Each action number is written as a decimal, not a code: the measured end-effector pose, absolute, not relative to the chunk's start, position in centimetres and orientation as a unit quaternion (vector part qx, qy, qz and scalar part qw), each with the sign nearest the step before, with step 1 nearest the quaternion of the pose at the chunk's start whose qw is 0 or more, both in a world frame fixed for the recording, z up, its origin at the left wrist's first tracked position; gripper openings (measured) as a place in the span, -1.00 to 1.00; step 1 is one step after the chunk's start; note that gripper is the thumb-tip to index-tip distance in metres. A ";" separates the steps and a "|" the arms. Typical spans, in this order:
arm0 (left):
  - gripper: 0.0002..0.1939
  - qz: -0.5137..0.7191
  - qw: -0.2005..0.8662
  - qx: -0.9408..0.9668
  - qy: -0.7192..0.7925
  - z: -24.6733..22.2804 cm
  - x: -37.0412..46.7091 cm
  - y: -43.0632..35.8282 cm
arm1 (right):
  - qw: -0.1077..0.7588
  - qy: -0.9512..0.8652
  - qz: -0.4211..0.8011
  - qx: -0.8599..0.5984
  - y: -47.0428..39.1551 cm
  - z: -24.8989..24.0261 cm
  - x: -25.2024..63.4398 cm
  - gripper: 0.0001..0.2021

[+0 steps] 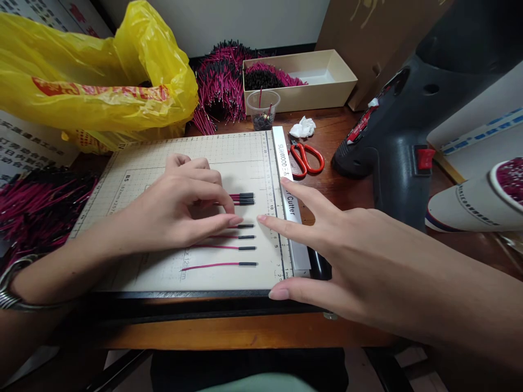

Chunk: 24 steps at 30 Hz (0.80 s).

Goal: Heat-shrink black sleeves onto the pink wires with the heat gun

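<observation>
My left hand (183, 201) is over the cream board of a paper cutter (229, 158), thumb and index finger closed together on a thin pink wire whose black-sleeved end (246, 226) sticks out past the thumb. Further wires with black sleeves lie below it in a spaced row, the nearest one (216, 265) fully visible. Beyond the fingertips, several black sleeve ends (243, 199) sit close together, their wires partly hidden by the hand. My right hand (327, 239) is open with fingers spread, over the cutter's white-labelled edge strip (300, 247), holding nothing.
Red-handled scissors (304, 160), crumpled tissue (303, 128) and a clear plastic cup (262, 109) stand behind the cutter. A box (306, 90) and piles (220, 81) hold pink wires. A yellow bag (102, 98) is left; a heat gun (392, 141) and paper cup (469, 207) right.
</observation>
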State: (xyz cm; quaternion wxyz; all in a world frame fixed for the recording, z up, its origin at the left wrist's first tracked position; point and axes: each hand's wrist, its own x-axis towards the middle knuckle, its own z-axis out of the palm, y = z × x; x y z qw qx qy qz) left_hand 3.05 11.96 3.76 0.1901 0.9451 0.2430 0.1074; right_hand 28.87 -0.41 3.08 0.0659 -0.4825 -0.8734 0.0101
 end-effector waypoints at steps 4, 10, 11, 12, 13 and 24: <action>-0.76 0.147 0.137 0.944 0.262 3.5 3.1 12.1 | 0.066 -0.866 -0.011 -0.495 -0.2 3.1 28.2 -0.31; -0.75 0.136 0.134 0.944 0.271 3.5 3.2 12.3 | 0.070 -0.871 -0.011 -0.485 0.2 2.9 28.2 -0.32; -0.75 0.131 0.136 0.944 0.270 3.5 3.1 12.3 | 0.067 -0.871 -0.002 -0.487 0.2 2.8 28.3 -0.31; -0.75 0.128 0.138 0.945 0.268 3.5 3.1 12.3 | 0.063 -0.872 0.008 -0.486 0.2 2.8 28.4 -0.31; -0.75 0.126 0.139 0.945 0.266 3.6 3.0 12.2 | 0.056 -0.877 0.019 -0.477 0.2 2.8 28.4 -0.33; -0.77 0.115 0.158 0.946 0.258 3.7 3.1 12.0 | 0.064 -0.881 -0.002 -0.469 -0.2 2.8 28.5 -0.37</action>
